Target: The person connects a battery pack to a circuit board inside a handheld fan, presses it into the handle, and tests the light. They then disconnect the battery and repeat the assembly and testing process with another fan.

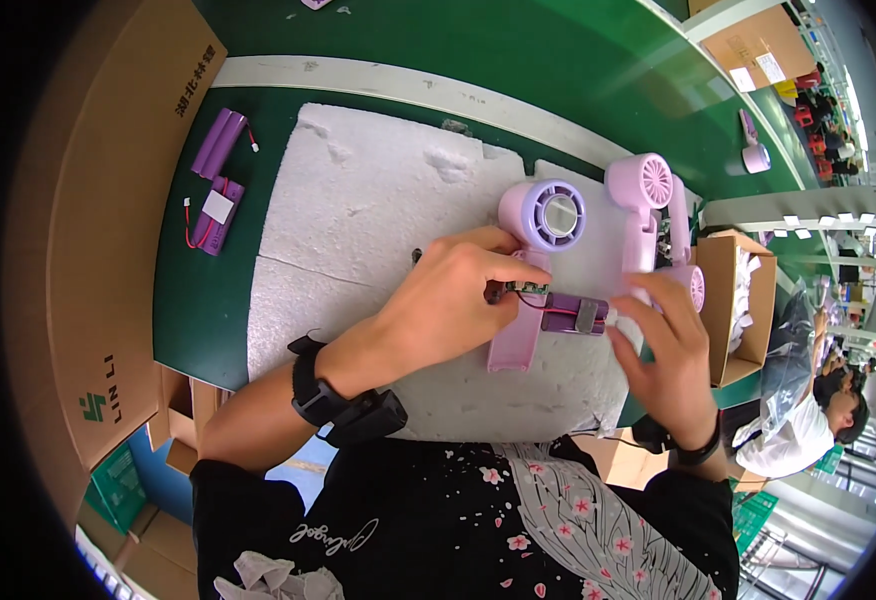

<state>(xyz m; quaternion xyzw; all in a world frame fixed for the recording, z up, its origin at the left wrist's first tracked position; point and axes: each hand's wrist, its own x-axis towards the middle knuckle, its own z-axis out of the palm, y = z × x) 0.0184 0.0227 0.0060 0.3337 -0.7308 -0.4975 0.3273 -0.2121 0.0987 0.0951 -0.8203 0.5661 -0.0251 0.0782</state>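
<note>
Purple battery pack (pixel 561 322), over the white foam slab (pixel 358 210), long axis nine-to-three o'clock, at three o'clock from the open pink fan handle (pixel 511 356). Left hand (pixel 448 298), at its nine, pinches a green circuit board (pixel 530 288); right hand (pixel 670 350), at its four, is spread, contact unclear. Farther, at three: open carton (pixel 715 312) containing white pieces (pixel 745 290).

The left hand (pixel 458 300) partly hides the green circuit board (pixel 532 288) and pink handle (pixel 513 348).
</note>
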